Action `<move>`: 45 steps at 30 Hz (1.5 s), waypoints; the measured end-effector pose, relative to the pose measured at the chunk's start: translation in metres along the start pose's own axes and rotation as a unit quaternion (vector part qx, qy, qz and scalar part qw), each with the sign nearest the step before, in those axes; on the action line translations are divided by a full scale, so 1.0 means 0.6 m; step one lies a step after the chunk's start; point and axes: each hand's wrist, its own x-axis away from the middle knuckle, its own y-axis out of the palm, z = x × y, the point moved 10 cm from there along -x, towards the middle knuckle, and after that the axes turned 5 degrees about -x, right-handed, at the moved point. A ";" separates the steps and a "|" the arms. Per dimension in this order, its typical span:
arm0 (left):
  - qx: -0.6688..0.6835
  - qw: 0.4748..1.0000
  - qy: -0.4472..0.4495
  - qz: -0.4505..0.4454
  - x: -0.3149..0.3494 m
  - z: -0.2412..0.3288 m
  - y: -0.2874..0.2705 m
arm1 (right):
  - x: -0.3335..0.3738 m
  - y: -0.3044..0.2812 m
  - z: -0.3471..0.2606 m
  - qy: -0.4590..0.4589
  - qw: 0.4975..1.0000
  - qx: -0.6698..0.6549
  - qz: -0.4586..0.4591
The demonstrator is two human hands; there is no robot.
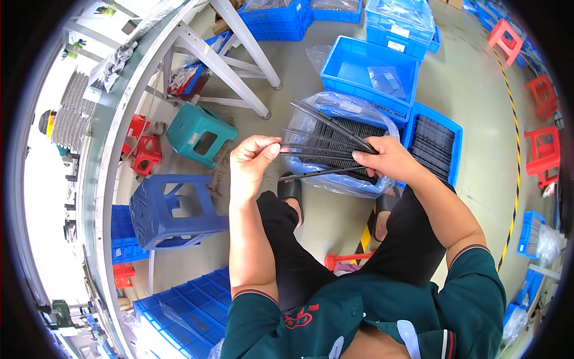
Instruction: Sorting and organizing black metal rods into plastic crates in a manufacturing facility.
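Note:
In front of me, a fan of long, thin black strips (326,121) is gripped at one end by my right hand (388,160), with its fingers closed round the bunch. The strips spread apart toward the left. My left hand (254,160) pinches the far end of a middle strip (305,147) between thumb and fingertip. Beneath the strips sits a bin lined with a clear plastic bag (365,186), packed with rows of similar black strips (344,133). Part of that bin is hidden by my right hand and the held strips.
A blue crate (433,113) of black strips stands right of the bagged bin, below an open blue crate (341,63). Green (188,128) and dark blue (173,209) plastic stools are at my left, beside a long workbench (110,149). Red stools (541,149) line the far right.

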 end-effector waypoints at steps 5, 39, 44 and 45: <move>0.008 1.000 0.015 0.006 0.001 0.003 0.001 | 0.003 0.001 -0.009 -0.008 1.000 0.025 0.005; 0.105 0.993 -0.054 0.021 0.000 -0.030 -0.021 | 0.009 0.016 -0.032 -0.082 0.977 0.195 0.034; 0.260 0.961 -0.090 -0.036 0.007 -0.038 -0.007 | 0.009 0.034 -0.016 -0.024 0.999 0.018 -0.034; 0.275 0.953 -0.116 -0.044 0.009 -0.045 -0.004 | 0.008 0.034 -0.017 -0.024 0.999 0.018 -0.035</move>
